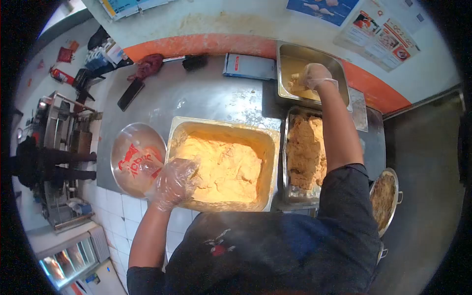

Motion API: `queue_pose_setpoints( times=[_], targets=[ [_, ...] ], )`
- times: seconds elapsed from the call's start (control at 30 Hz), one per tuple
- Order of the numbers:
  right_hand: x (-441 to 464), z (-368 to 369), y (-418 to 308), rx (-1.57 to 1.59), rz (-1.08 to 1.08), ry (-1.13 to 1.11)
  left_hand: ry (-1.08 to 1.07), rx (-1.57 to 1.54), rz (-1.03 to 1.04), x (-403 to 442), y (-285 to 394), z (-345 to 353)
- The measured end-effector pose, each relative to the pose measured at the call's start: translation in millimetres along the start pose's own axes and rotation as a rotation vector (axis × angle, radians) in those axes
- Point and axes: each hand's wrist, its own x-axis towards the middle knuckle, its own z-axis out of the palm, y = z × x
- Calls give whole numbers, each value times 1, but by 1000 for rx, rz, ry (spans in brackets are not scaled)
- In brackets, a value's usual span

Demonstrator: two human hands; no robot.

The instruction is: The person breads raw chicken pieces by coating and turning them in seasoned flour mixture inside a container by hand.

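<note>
My left hand (176,183), in a clear plastic glove, is over the left side of a deep metal pan (274,162) filled with yellowish flour-like coating (221,167). Its fingers are bent at the coating, and whether they hold anything is hidden. At the back right, my right hand (317,77), also gloved, reaches into a second metal pan (290,58) with yellowish liquid. Its fingers are closed around a pale coated piece (296,82). Between that pan and my body, a tray (286,142) holds coated pieces (304,152), partly covered by my right arm.
A steel bowl (123,147) with a red-printed plastic bag stands at the left. Along the back lie a phone (131,95), a dark red cloth (147,66) and a blue-white box (249,67). A round pot (386,201) is at the right. Another person (34,162) stands far left.
</note>
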Motion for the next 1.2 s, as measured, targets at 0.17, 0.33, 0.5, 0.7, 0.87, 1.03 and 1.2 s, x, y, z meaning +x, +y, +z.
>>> queue_pose_setpoints(
  times=[0.17, 0.33, 0.5, 0.7, 0.87, 1.03, 1.2],
  targets=[
    [39, 53, 21, -13, 113, -27, -60, 61, -54, 3, 5, 3],
    [26, 33, 16, 101, -23, -133, -131, 83, -61, 3, 10, 3],
    [-20, -38, -10, 186, 9, -84, -247, 127, -349, 17, 41, 12],
    [-7, 5, -8, 51, -97, 237, -625, -41, -656, 30, 52, 22],
    [-48, -31, -21, 163, 8, 191, -614, -230, -427, 13, 24, 41],
    [-142, -47, -55, 956, 24, 341, -618, -417, -352, 7, 13, 57],
    [-214, -22, -123, 1173, -255, 105, -607, -466, -216, 11, 32, 12]
  ],
)
